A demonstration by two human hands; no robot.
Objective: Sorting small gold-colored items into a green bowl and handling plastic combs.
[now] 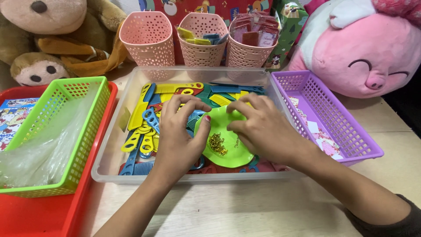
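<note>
both hands (175,136) (263,129), fingers curled, pinch something tiny i can't make out over the green plate (228,151) in the clear tray (109,162); gold bits (217,144) at its 9 o'clock. best keep the pinch low.

Bright, even indoor light from above, colours vivid. Soft shadows of the forearms fall on the pale worktop (245,206). Faint glare on the clear plastic tray (115,127) rim. Centre sharp; plush toys at the top edges slightly soft, mildly stretched
</note>
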